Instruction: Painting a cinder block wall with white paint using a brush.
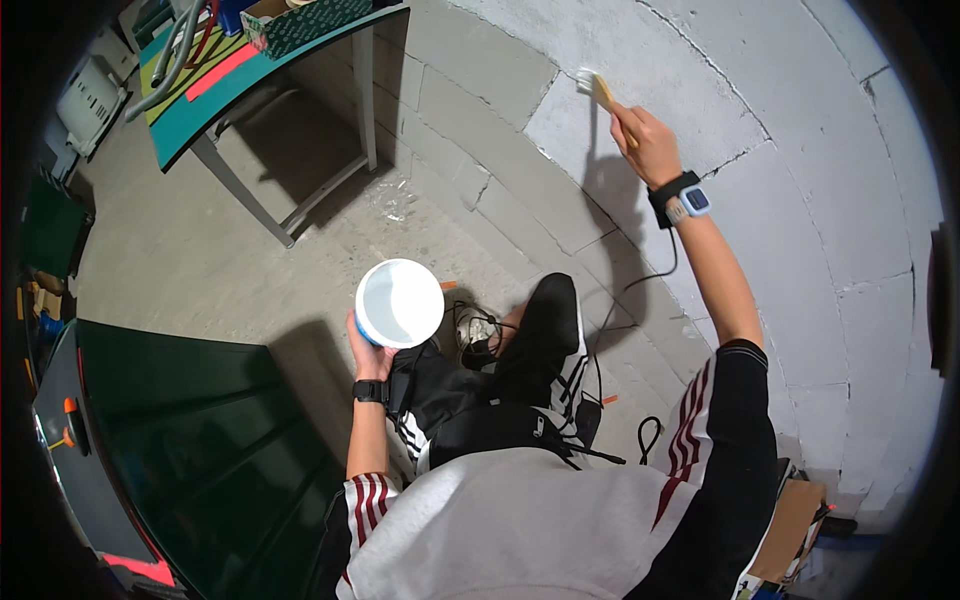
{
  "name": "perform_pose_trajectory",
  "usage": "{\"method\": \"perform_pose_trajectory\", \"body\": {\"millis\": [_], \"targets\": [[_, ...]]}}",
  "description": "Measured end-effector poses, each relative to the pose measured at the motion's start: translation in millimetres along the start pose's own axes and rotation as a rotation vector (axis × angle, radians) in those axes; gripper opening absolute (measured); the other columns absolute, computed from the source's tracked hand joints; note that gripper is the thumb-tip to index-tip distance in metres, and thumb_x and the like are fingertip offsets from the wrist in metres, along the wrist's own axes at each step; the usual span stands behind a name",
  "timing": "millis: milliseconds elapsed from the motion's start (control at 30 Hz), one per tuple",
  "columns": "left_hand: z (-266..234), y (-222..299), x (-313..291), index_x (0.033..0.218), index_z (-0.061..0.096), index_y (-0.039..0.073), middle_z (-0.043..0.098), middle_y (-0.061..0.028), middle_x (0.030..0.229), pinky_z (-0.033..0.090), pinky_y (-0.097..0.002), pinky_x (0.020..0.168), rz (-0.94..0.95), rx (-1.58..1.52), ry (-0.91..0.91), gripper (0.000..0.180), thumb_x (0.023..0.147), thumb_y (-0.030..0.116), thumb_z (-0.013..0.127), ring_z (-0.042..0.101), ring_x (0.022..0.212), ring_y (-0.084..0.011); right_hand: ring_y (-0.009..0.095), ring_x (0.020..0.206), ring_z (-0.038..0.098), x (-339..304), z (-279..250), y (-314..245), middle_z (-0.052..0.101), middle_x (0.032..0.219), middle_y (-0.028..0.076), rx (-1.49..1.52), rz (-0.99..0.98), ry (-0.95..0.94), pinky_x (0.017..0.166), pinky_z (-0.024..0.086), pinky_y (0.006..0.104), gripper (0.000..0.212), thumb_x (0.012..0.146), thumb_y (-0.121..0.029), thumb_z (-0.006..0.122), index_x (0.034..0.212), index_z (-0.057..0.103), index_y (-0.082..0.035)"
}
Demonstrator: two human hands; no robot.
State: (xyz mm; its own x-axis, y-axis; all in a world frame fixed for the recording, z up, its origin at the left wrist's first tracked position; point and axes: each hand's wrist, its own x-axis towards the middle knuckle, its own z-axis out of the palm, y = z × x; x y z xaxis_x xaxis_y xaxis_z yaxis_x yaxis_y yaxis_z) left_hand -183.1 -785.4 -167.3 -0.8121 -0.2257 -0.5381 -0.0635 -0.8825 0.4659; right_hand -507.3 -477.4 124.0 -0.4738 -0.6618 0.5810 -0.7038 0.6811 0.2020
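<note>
My right hand (645,143) is closed round the wooden handle of a paintbrush (602,92), its bristles against the block wall (640,60). White paint coats the wall around and to the right of the brush, while the blocks to its left are bare grey. Down at knee height, my left hand (368,350) grips a white paint bucket (437,305) by its side and underside. White paint shows inside, and the bucket is tilted a little. Each wrist wears a dark band; a cable runs down from the right one.
A green-topped table (290,55) with metal legs stands at the far left, carrying a patterned box (310,28) and hoses (180,60). A large dark green cabinet (190,420) is close on my left. Crumpled clear plastic (393,198) lies on the floor by the wall. A cardboard piece (790,530) is behind at right.
</note>
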Motion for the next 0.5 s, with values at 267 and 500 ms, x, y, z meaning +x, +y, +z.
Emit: {"method": "perform_pose_trajectory", "body": {"millis": [267,500], "targets": [[-25.4,4.9,5.3,0.142,0.044,0.008,0.054,-0.0109,0.138,0.055,-0.0449,0.090,0.078,-0.033,0.078,0.069,0.097,0.059,0.033,0.057,0.121,-0.0299,0.029,0.061,0.060,-25.5,-42.5,-18.9,0.061,0.073,0.011,-0.055,0.055,-0.036,0.056,0.048,0.0383,0.018,0.087,-0.009,0.065,0.104,0.070,-0.009],[-27.0,7.9,5.8,0.144,0.041,0.009,0.049,-0.0102,0.142,0.054,-0.0449,0.094,0.054,-0.142,0.044,0.064,0.099,0.054,0.033,0.054,0.125,-0.0294,0.028,0.063,0.061,1.0,-12.5,-1.4,0.058,0.074,0.009,-0.093,-0.051,-0.092,0.055,0.050,0.0378,0.015,0.087,-0.013,0.065,0.101,0.067,-0.010]]}}
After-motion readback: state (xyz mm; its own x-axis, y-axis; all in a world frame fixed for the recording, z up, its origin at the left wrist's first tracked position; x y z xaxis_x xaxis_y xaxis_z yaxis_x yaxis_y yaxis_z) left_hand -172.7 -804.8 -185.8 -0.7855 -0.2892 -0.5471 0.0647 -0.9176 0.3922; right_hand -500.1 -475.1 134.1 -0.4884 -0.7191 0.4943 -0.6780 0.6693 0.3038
